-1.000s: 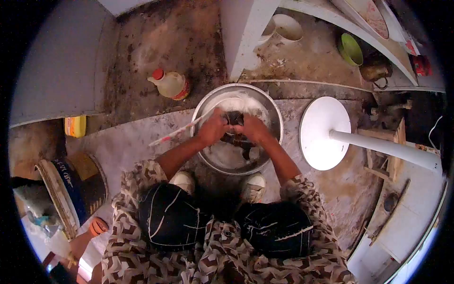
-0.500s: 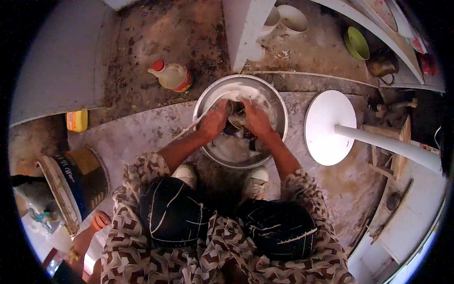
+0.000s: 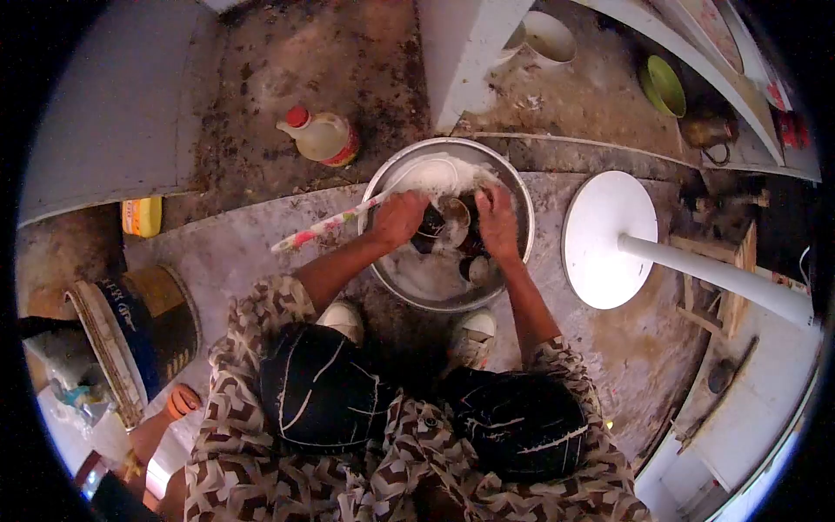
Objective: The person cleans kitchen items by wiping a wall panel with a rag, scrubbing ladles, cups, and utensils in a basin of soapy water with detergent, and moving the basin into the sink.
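A round metal basin (image 3: 372,261) of foamy water stands on the floor between my shoes. Inside it, my left hand (image 3: 402,219) is closed at a dark, rounded vessel (image 3: 430,223); its fingertips are partly hidden. My right hand (image 3: 497,224) curls its fingers at the right side, by a dark item that I cannot make out. Between the hands is a pale round piece (image 3: 455,222), like a cup's mouth or base. A small dark cup (image 3: 475,270) lies lower in the basin. A floral-patterned long handle (image 3: 326,228) sticks out over the left rim, its far end in foam.
Beyond the basin stands a jug with a red cap (image 3: 322,139). To the right lies a white round-topped stand (image 3: 609,239). A yellow container (image 3: 142,217) and a tipped bucket (image 3: 143,335) are at left. Another person's hand (image 3: 181,402) shows at lower left. A green bowl (image 3: 663,85) is at upper right.
My hands have moved apart, the right one to the right, uncovering the items between them. The handle now lies lower across the left rim, its floral pattern visible.
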Tool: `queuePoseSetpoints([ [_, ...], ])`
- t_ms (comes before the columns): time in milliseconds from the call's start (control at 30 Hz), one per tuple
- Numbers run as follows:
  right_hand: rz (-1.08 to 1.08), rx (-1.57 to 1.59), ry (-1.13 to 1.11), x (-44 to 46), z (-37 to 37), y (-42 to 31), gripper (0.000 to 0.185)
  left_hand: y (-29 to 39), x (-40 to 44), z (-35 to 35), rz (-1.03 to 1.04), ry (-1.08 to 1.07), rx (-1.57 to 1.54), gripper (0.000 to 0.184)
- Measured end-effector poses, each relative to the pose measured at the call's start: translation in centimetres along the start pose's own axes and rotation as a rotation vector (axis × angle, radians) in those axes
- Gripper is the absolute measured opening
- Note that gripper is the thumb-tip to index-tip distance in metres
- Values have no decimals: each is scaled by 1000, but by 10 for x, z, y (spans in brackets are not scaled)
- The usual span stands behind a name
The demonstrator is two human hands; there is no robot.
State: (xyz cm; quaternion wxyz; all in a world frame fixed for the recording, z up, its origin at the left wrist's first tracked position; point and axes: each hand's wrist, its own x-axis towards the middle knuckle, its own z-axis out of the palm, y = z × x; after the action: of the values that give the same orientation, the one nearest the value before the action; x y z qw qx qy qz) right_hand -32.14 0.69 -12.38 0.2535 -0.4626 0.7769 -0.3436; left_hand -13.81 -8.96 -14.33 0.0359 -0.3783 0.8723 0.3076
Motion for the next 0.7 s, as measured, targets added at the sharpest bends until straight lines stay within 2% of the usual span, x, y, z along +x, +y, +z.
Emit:
queuePoseSetpoints([
  [100, -298, -253, -26, -14, 33, -9, 52, 3, 2, -11, -96, 218, -199, 25],
  [133, -250, -123, -162, -13, 29, -13, 56, 0, 0, -15, 22, 233, -347, 26],
  [200, -232, -191, -311, -1, 22, -12, 54, -4, -3, -21, 270, 258, -641, 30],
  [300, -186, -391, -464, 13, 15, -29, 49, -1, 2, -4, 312, 352, -389, 48],
  [333, -171, -475, -505, 17, 15, -34, 47, -1, 2, 0, 247, 245, -398, 53],
  [400, -199, -282, -412, 24, 18, 12, 39, 6, -6, -1, 111, 31, -413, 62],
  [433, 133, 195, -485, 25, 16, 14, 36, 6, -7, -3, 198, 4, -406, 63],
  [467, 482, 658, -412, 25, 14, 17, 33, 5, -10, -3, 281, -25, -400, 63],
  [500, 531, 805, -382, 22, 15, 21, 33, 4, -13, -3, 366, -57, -394, 64],
  [567, 632, 1095, -301, 14, 11, 35, 34, 0, -11, 1, 262, -8, -453, 58],
  [600, 618, 1208, -289, 9, 2, 17, 33, -1, -8, 5, 215, 14, -483, 55],
  [633, 542, 1174, -246, 7, 3, 16, 32, 0, -7, 7, 165, 35, -513, 52],
  [667, 466, 1140, -207, 7, 5, 15, 31, 9, -10, -4, 256, 210, -479, 44],
  [700, 390, 1107, -171, 6, 6, 15, 30, 19, -14, -17, 126, 118, -663, 43],
])
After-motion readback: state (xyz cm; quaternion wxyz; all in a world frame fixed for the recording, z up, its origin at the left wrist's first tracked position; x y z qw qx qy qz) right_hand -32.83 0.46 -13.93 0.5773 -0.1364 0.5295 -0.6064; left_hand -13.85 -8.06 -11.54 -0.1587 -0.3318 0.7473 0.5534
